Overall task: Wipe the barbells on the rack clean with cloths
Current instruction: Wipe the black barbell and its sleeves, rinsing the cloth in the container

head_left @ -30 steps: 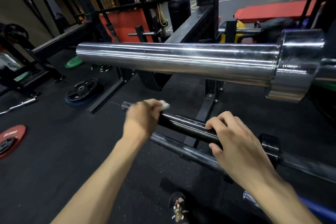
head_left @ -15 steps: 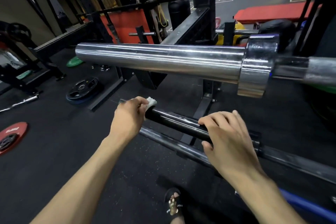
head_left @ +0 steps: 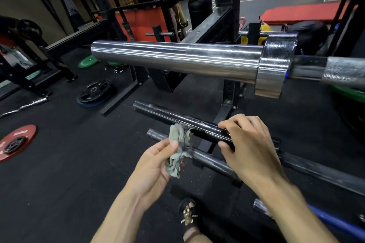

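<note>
A thick chrome barbell sleeve lies across the rack at the top. Below it a black barbell sleeve juts out to the left. My right hand grips this black sleeve near its collar. My left hand is off the bar, palm turned up, and pinches a crumpled grey cloth just in front of the black sleeve. A lower steel bar runs under both hands, and a blue bar lies lowest at the right.
The black rack upright stands behind the bars. Weight plates lie on the rubber floor: a black one, a red one, a green one. My sandalled foot stands below the bars.
My left hand has come off the end of the black sleeve, drawn back toward me and turned palm up with the cloth. My right hand still holds the sleeve. The view shifted left.
</note>
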`<state>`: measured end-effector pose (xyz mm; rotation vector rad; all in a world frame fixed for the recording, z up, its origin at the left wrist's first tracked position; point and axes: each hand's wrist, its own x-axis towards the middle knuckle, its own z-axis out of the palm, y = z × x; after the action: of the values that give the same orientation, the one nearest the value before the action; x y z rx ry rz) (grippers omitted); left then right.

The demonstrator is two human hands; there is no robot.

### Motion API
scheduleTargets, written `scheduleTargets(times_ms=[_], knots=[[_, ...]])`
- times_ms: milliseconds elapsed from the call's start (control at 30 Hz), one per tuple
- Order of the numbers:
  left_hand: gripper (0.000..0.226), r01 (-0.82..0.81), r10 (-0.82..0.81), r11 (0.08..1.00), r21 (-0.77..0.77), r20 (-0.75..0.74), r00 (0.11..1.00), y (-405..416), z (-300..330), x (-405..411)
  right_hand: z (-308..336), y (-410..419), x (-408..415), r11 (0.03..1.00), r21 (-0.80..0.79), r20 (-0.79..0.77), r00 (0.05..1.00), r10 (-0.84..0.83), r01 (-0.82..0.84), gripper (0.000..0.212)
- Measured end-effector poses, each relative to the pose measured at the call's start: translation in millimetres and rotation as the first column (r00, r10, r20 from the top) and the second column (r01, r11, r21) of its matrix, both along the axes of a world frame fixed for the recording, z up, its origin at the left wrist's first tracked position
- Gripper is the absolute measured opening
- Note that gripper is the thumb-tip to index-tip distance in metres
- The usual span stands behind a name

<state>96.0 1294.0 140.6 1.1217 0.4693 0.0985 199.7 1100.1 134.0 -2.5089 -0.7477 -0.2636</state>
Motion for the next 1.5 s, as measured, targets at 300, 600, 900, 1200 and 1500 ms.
scheduleTargets(times_ms=[300,600,900,1200,1500], knots=[[0.028,0.050,-0.067,0.982,0.180,0.092,0.994,-25,11,-5,10,15,-23,0.713,0.700,-0.560,0.651,0.513,0.041,0.030],[0.035,0.132,-0.183,0.836,0.533,0.043,0.982,-25,16,-15,6,21,-24,0.593,0.762,-0.611,0.594,0.524,0.260,0.014],[0.033,0.180,-0.197,0.966,0.187,0.079,0.977,-18,19,-22,0,34,-29,0.497,0.731,-0.677,0.413,0.609,0.467,0.036],[0.027,0.302,-0.304,0.838,0.455,-0.070,0.950,-10,6,-25,-6,37,-34,0.547,0.696,-0.718,0.484,0.501,0.465,0.011],[0.020,0.050,-0.054,0.859,0.510,-0.007,0.998,-9,6,4,3,8,-21,0.722,0.678,-0.344,0.927,0.150,0.135,0.015]])
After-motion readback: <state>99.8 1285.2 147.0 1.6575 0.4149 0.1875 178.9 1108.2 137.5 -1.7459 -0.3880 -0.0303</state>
